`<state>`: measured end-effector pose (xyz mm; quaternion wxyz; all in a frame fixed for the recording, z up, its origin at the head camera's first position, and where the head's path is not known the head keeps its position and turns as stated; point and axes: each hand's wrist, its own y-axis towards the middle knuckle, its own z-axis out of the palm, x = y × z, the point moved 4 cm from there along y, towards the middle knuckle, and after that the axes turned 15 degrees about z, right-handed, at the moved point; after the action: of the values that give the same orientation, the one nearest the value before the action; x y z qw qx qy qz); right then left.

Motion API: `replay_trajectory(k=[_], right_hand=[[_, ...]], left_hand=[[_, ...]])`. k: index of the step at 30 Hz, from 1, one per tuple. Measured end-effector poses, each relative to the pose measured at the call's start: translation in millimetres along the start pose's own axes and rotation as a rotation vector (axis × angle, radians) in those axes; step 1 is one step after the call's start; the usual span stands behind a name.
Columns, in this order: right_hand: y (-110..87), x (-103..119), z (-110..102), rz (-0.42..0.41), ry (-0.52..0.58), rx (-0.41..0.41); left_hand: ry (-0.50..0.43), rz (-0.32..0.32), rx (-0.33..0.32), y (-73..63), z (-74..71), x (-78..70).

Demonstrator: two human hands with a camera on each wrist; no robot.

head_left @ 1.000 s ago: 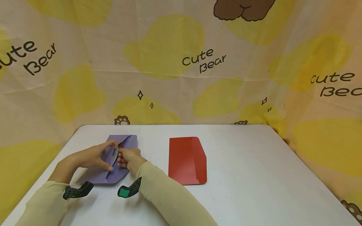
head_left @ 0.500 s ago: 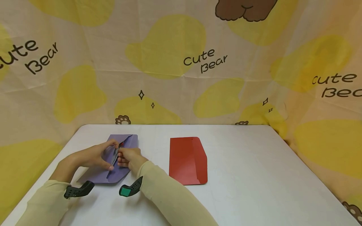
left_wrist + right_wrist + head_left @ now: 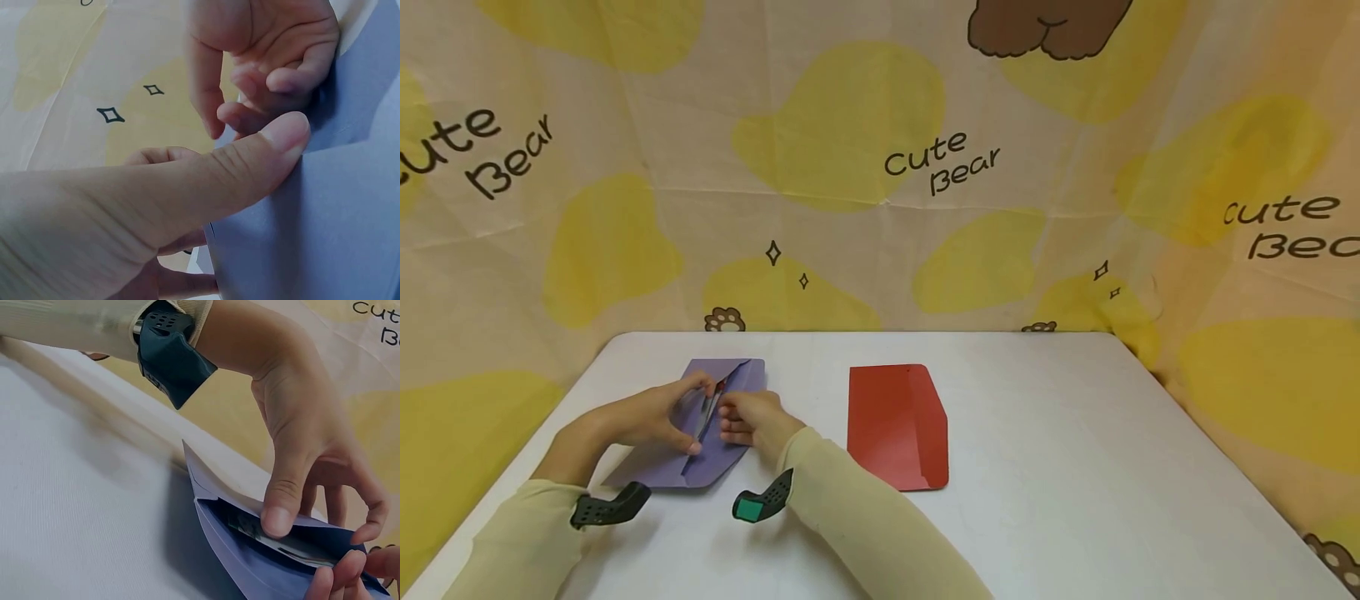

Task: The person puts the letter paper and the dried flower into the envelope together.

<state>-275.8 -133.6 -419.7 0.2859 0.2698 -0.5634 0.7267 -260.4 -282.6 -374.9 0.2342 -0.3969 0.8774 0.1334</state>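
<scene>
A purple envelope point(image 3: 658, 467) lies at the table's left, its mouth spread apart. My left hand point(image 3: 647, 412) grips one edge of that mouth; in the right wrist view its thumb point(image 3: 278, 520) lies at the rim and the other fingers are behind the paper. Inside sits a flat, pale printed paper point(image 3: 294, 550), mostly hidden, with a bit of red beside it in the head view. Near the opposite edge is my right hand point(image 3: 760, 421), fingers loosely bent. Nothing shows between its fingertips point(image 3: 281, 80) in the left wrist view.
A red envelope point(image 3: 891, 425) lies flat on the white table point(image 3: 1075, 467), right of the hands. A patterned cloth point(image 3: 850, 167) hangs behind the table. Both wrists wear dark camera mounts point(image 3: 763, 500).
My right hand has drawn back a little to the right from the envelope's mouth, and its fingers have loosened. The left hand and both envelopes stay in place.
</scene>
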Motion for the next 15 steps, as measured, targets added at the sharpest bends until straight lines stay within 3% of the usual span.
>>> replay_trajectory(k=[11, 15], right_hand=[[-0.3, 6.8, -15.3, -0.027, 0.002, 0.022], [-1.7, 8.4, -18.8, -0.029, 0.005, 0.032]], left_hand=[[0.013, -0.080, 0.023, 0.3, 0.6, -0.1], [0.025, -0.082, 0.030, 0.2, 0.7, -0.9]])
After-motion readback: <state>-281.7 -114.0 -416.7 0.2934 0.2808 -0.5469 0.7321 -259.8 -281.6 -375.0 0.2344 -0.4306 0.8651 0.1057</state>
